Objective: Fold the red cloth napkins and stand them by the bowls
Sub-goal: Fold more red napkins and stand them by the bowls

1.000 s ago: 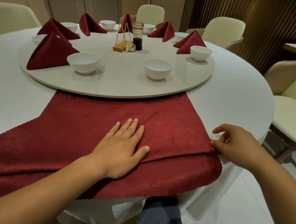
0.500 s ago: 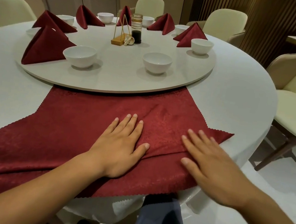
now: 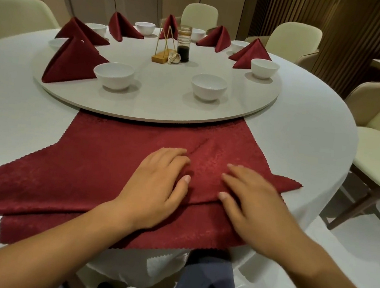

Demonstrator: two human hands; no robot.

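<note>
Both hands have drawn together: right hand (image 3: 249,200) flat, left hand (image 3: 157,183) fingers bent on the red napkin (image 3: 108,169) at the counter's (image 3: 306,135) near edge; pinching or not, I can't tell. Press the crease flat before folding again.

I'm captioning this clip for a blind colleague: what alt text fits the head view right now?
The left hand and right hand rest on a partly folded red napkin at the near edge of a white table. Behind, a turntable holds white bowls, most with folded napkins standing beside them; the near middle bowl has none.
</note>
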